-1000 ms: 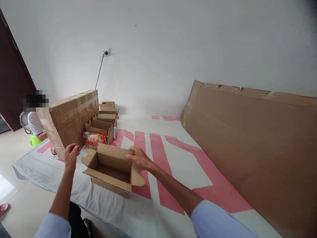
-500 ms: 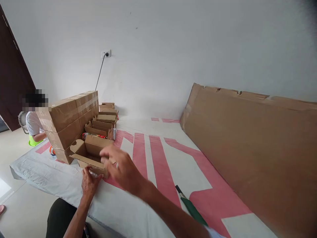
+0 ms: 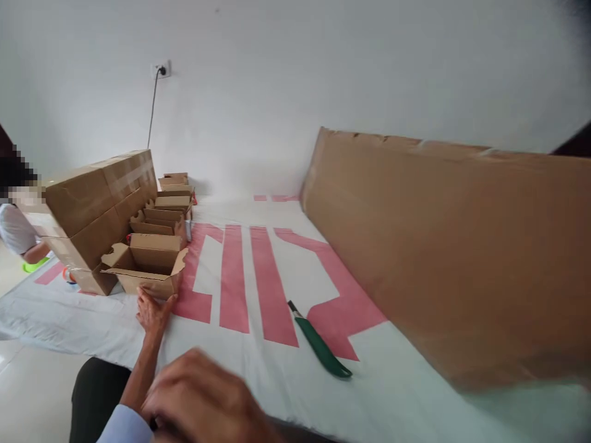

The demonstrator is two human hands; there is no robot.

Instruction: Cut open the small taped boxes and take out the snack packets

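Brown cardboard made up the open-topped box (image 3: 143,284), which stood upright with its flaps spread, just beside the near right-hand end of the taped carton stack (image 3: 87,215). The person's hands were apart: the left hand (image 3: 153,311), nearer the viewer than the stack, rested spread fingers and thumb against the box's lower front wall; the right hand (image 3: 198,394), blurred, was closest of all, and whether it held anything could not be told. More open boxes (image 3: 157,226) lined the stack's right side. Well right of the stack, a green-handled tool (image 3: 321,347) lay on the white-and-red cloth (image 3: 277,378).
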